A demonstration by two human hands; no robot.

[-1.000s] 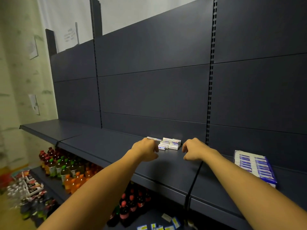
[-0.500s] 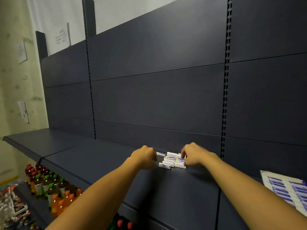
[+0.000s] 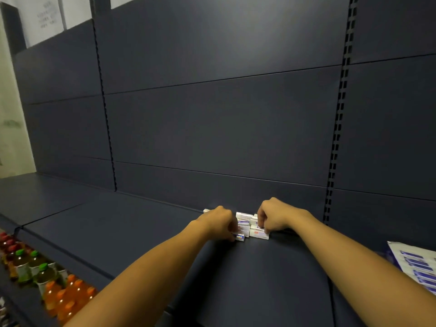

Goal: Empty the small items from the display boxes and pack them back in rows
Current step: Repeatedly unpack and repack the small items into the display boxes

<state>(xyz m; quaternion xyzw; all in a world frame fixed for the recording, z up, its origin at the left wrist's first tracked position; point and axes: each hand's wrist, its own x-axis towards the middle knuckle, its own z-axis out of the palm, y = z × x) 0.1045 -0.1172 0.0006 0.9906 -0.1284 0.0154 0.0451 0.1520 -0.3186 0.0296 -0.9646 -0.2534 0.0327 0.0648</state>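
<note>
Small items (image 3: 244, 224): white packets with blue print, heaped on the dark shelf (image 3: 132, 230) close to its back panel. Left hand (image 3: 218, 223): on the heap's left side, fingers curled round packets. Right hand (image 3: 273, 215): on the heap's right side, fingertips pinching a packet. Display box (image 3: 417, 265): on the shelf, well right of the heap. Bottles (image 3: 44, 279): lower tier, far left of the heap.

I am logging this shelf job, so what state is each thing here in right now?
Left hand: fingers curled on the left side of the pile.
Right hand: fingers curled, pinching a box at the right side.
Small white boxes: loose heap on the shelf, not in rows.
Display box: lying flat at the right edge, partly out of frame.
Shelf: carrying the pile.
Drink bottles: upright, capped, on the lower shelf.
</note>
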